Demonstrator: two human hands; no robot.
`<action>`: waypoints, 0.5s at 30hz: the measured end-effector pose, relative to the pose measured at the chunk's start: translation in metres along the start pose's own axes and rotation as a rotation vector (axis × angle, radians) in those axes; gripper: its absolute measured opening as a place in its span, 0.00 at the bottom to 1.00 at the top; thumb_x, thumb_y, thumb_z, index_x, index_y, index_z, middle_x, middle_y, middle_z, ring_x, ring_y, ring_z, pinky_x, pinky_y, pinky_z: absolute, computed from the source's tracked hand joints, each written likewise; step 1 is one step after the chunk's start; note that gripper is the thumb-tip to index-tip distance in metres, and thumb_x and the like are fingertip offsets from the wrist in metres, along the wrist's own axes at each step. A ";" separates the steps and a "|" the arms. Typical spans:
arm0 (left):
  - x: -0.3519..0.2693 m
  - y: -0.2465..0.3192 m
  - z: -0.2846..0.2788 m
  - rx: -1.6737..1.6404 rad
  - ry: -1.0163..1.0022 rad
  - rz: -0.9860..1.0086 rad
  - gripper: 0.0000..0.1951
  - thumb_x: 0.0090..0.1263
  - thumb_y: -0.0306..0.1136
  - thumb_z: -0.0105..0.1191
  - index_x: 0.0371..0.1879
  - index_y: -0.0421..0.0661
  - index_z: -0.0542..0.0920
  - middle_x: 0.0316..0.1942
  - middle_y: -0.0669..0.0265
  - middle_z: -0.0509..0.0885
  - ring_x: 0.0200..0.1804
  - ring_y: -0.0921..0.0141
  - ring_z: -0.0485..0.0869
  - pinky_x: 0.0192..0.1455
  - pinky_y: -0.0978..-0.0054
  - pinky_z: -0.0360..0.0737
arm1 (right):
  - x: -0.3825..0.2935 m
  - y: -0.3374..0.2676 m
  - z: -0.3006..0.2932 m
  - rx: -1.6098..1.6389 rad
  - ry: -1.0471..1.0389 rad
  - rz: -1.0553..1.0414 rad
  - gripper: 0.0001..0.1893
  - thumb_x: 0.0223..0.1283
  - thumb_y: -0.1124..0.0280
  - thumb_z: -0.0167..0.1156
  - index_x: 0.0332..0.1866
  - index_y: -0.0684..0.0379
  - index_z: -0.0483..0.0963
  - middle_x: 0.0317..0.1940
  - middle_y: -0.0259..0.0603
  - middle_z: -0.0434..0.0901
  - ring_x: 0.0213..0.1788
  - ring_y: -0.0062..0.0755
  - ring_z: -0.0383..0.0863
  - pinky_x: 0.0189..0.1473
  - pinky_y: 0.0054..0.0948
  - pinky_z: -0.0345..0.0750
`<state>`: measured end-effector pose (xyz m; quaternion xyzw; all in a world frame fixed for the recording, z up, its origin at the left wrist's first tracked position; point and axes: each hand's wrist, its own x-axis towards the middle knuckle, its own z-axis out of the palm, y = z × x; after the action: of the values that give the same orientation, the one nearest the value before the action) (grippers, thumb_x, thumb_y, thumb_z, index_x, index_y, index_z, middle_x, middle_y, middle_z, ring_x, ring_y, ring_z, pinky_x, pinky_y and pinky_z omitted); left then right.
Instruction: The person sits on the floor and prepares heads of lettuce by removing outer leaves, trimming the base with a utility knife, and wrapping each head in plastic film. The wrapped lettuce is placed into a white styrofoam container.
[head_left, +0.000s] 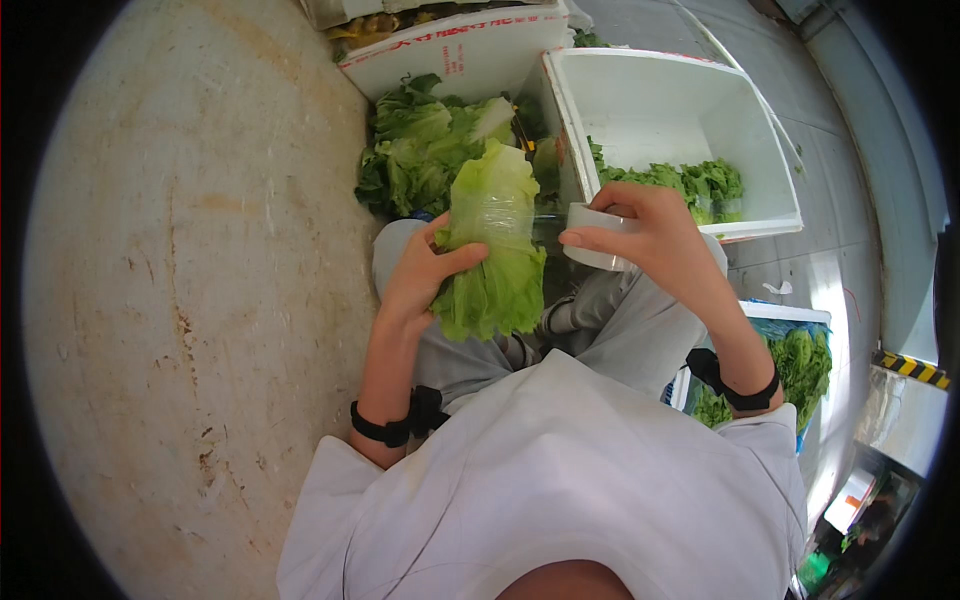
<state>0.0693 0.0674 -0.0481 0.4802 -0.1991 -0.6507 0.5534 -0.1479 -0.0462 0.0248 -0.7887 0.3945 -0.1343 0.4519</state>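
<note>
My left hand (429, 271) grips a bundle of leafy lettuce (491, 281) from its left side, thumb across the leaves. Clear film or tape (501, 214) is wound around the bundle's middle and shines in the light. In my right hand (651, 234) is a roll of clear tape (592, 238), pinched between thumb and fingers. A thin transparent strip seems to span the gap from roll to bundle. The bundle is above my lap, pale stem end pointing away from me. Behind it lies a heap of loose lettuce leaves (427, 146).
A white foam box (780, 184) with wrapped lettuce bundles (712, 187) is ahead to the right. Another foam box (457, 56) stands behind the leaf heap. Near my right elbow is a crate of lettuce (802, 367). A stained wall or board (187, 262) fills the left.
</note>
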 end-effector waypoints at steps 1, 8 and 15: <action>-0.001 -0.003 0.001 -0.047 -0.053 -0.001 0.29 0.55 0.26 0.65 0.56 0.37 0.70 0.47 0.63 0.80 0.45 0.72 0.81 0.47 0.74 0.79 | 0.004 0.003 0.002 -0.038 0.024 0.014 0.19 0.45 0.61 0.71 0.30 0.67 0.75 0.17 0.36 0.72 0.23 0.18 0.67 0.27 0.22 0.66; -0.002 -0.016 -0.003 -0.044 -0.345 0.020 0.38 0.52 0.35 0.69 0.61 0.36 0.64 0.54 0.61 0.76 0.52 0.70 0.78 0.55 0.70 0.76 | 0.007 0.002 0.006 -0.037 0.066 -0.101 0.23 0.40 0.57 0.74 0.26 0.68 0.73 0.13 0.36 0.64 0.18 0.18 0.61 0.21 0.24 0.61; 0.000 -0.019 0.012 -0.232 -0.303 -0.099 0.43 0.52 0.47 0.68 0.62 0.36 0.62 0.57 0.55 0.73 0.58 0.64 0.75 0.61 0.65 0.72 | 0.012 -0.003 0.012 -0.198 0.108 -0.166 0.26 0.40 0.50 0.71 0.19 0.66 0.72 0.10 0.47 0.69 0.15 0.45 0.70 0.22 0.34 0.69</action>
<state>0.0491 0.0699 -0.0576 0.3193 -0.1799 -0.7604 0.5361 -0.1312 -0.0470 0.0186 -0.8512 0.3629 -0.1740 0.3370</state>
